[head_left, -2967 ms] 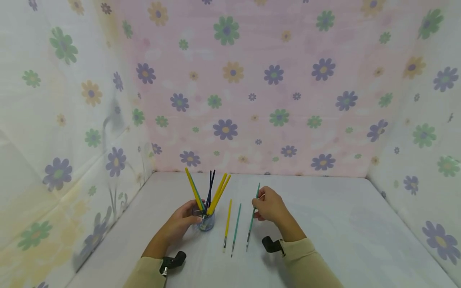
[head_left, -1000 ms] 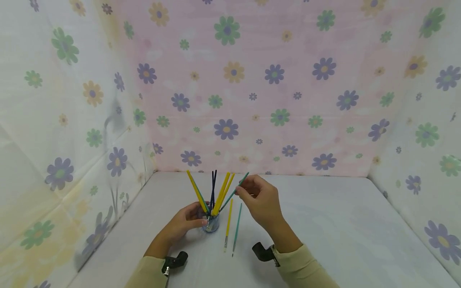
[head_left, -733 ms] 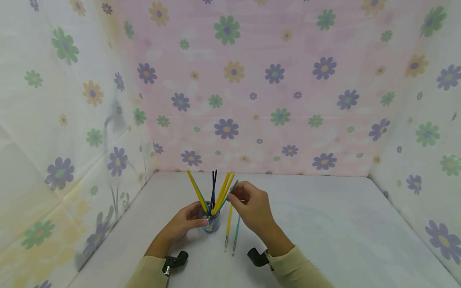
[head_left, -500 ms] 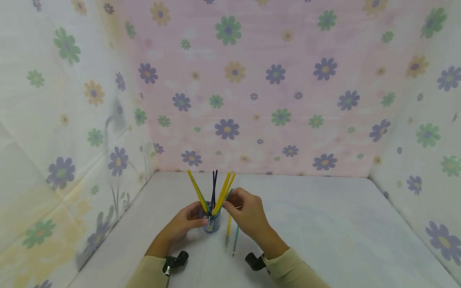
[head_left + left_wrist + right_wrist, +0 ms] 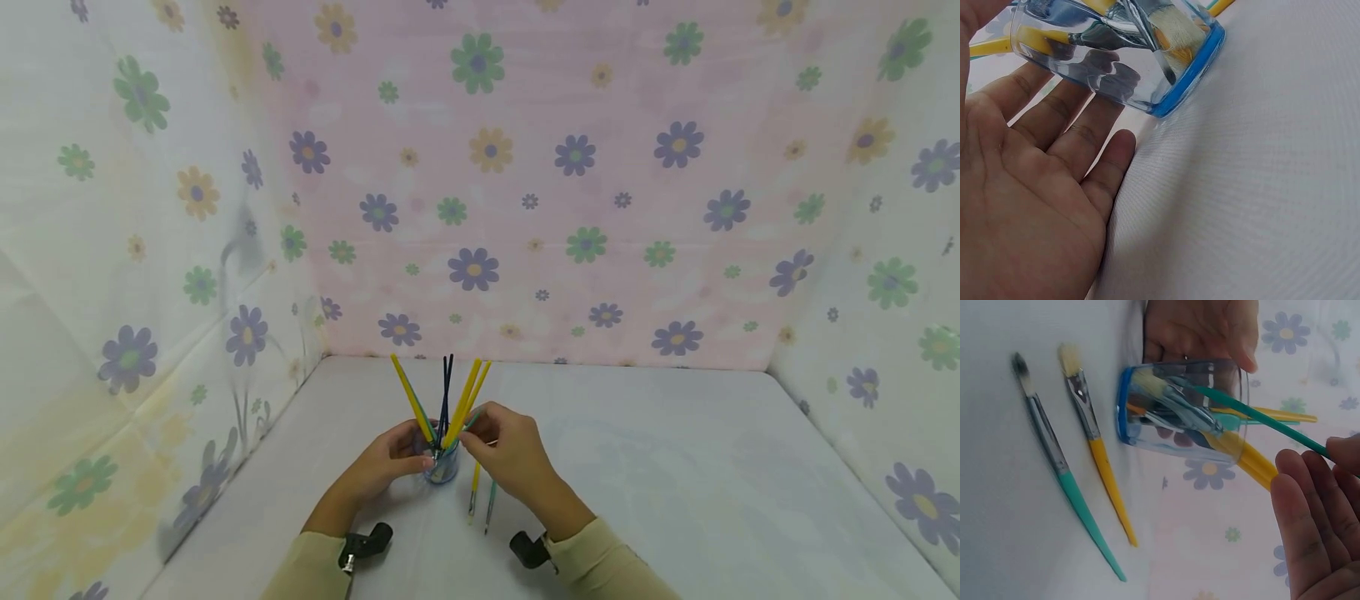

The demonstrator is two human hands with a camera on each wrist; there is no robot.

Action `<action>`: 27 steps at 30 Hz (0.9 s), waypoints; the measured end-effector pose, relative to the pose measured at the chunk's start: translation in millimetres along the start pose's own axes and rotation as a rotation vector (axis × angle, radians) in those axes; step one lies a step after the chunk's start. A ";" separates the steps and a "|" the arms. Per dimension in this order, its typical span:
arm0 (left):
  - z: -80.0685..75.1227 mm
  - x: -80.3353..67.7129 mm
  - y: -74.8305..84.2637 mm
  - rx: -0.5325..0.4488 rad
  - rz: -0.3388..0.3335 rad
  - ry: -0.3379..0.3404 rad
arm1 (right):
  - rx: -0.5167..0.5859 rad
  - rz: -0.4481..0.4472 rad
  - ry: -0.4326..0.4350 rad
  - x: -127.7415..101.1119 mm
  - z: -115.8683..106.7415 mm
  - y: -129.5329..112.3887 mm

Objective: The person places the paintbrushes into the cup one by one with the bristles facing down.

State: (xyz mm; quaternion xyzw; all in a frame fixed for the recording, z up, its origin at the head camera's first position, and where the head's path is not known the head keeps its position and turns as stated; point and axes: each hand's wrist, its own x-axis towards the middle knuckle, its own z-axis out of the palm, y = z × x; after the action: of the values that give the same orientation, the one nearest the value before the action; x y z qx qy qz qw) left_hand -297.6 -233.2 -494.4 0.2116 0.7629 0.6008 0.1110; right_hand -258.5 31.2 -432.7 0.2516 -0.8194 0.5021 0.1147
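A clear cup with a blue base (image 5: 1124,419) stands on the table, bristles down, holding yellow, green and dark-handled paintbrushes. My left hand (image 5: 384,460) steadies it from the left, thumb on the near side and fingers (image 5: 1079,134) behind its wall. With thumb and fingertips my right hand (image 5: 513,443) pinches a thin green paintbrush (image 5: 1272,423) near its handle end. That brush slants into the cup, its lower part inside. Beside the cup lie a yellow paintbrush (image 5: 1109,484) with pale bristles and a green paintbrush (image 5: 1082,506) with a dark tip, partly under my right hand in the head view.
The white-covered table (image 5: 675,483) runs back to a pink flowered cloth wall (image 5: 525,250). More flowered cloth (image 5: 165,317) hangs at both sides. Tall yellow handles (image 5: 468,392) and dark handles (image 5: 447,387) fan up out of the cup.
My right hand has lifted the green paintbrush off the table, carried it left and lowered it tip first into the cup. My left hand has stayed around the cup.
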 end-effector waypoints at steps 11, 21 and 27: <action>2.0 -1.0 5.7 0.016 -0.059 0.057 | -0.054 0.066 0.074 7.2 -22.4 4.6; 2.2 -3.0 7.4 0.022 -0.109 0.148 | -0.117 0.301 0.004 8.9 -23.5 22.3; 4.4 -2.6 8.0 0.049 -0.124 0.178 | -0.162 0.461 -0.043 7.3 -19.9 33.8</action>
State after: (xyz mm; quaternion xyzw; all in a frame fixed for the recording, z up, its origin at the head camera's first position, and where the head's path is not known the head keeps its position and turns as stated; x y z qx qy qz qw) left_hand -291.9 -229.1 -488.1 0.1124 0.7959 0.5901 0.0746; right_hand -283.8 59.1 -446.0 0.0585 -0.8950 0.4421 -0.0004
